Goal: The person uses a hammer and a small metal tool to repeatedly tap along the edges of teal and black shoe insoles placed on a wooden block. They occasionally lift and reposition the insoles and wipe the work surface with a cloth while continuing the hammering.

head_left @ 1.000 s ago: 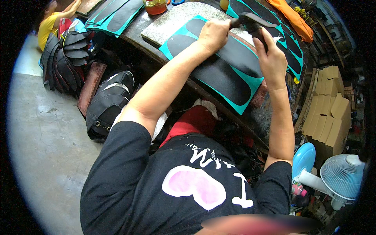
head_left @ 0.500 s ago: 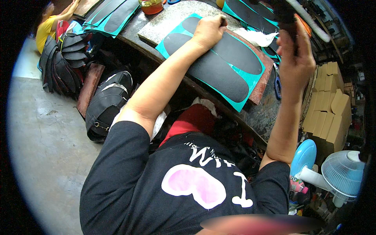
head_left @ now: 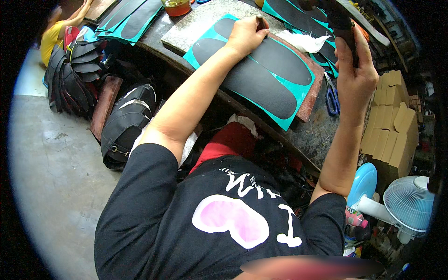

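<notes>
A teal sheet with black sole-shaped panels (head_left: 266,91) lies in front of me, across a grey stone slab (head_left: 196,25) and a reddish-brown board (head_left: 311,95). On its far part rests my left hand (head_left: 247,37), closed in a fist around a short dark rod (head_left: 260,22) whose pale top pokes out; its lower end is hidden. My right hand (head_left: 358,74) is raised to the right of the sheet. Its fingers wrap a dark, thick-handled tool (head_left: 343,28) that looks like a hammer, with the upper end lost in shadow.
Blue-handled scissors (head_left: 332,98) and a white cloth (head_left: 305,42) lie beside the board. More teal sheets (head_left: 128,21) and a jar of amber liquid (head_left: 176,6) stand farther off. Cartons (head_left: 392,121) and a fan (head_left: 408,205) are at right. A person in yellow (head_left: 51,37) sits far left.
My right hand with the dark tool has shifted slightly right and down. My left hand stays in its place on the sheet. The view has moved a little.
</notes>
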The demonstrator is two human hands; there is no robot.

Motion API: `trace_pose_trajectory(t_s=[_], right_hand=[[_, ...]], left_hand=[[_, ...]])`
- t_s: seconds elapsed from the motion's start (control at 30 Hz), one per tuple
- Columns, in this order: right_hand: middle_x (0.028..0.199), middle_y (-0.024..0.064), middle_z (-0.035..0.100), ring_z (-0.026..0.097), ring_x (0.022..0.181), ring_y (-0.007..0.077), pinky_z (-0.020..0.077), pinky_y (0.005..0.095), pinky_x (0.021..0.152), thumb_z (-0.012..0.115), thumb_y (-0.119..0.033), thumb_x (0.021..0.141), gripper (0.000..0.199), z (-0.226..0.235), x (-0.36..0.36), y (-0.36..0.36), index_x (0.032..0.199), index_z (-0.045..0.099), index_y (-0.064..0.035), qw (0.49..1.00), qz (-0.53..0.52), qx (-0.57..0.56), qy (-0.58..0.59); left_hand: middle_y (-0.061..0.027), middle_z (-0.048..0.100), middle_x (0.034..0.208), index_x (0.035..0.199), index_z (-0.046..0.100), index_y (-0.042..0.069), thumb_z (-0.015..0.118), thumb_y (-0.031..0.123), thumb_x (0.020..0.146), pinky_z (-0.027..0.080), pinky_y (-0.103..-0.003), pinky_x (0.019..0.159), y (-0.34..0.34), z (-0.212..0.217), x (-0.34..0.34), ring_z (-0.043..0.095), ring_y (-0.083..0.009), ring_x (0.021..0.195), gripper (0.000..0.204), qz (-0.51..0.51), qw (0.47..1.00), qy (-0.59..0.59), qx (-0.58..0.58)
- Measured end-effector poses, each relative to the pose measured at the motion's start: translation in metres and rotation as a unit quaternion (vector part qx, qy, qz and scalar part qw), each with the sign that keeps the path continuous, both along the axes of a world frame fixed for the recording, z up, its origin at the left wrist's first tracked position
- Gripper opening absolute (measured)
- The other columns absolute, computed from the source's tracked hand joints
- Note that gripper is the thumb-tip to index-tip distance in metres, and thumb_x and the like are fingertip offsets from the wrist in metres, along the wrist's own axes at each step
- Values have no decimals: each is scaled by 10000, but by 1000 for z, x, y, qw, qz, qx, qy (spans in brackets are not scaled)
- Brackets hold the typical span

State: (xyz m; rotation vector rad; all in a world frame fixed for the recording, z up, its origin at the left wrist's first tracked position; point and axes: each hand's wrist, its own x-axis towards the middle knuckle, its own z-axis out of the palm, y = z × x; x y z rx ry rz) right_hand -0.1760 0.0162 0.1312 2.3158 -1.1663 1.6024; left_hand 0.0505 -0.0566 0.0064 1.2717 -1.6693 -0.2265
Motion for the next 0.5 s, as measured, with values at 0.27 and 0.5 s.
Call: trace_pose_trajectory(t_s=[0.27,0.5], right_hand=[[960,126,705,689,842,317,538,384,687,641,-396,901,361,-31,0,-7,1202,651,-197,979,-125,90,133],[958,88,735,685,789,100,539,250,605,674,-212,920,335,4,-12,4,1228,652,-82,1000,12,8,11]], left_hand=[[-121,711,817,981,654,23,676,166,852,558,-329,650,1,0,-10,705,-206,719,193,15,976,189,107],[-107,714,834,981,659,29,699,154,851,551,-321,707,-1,-2,-7,702,-188,750,184,-22,998,29,47]])
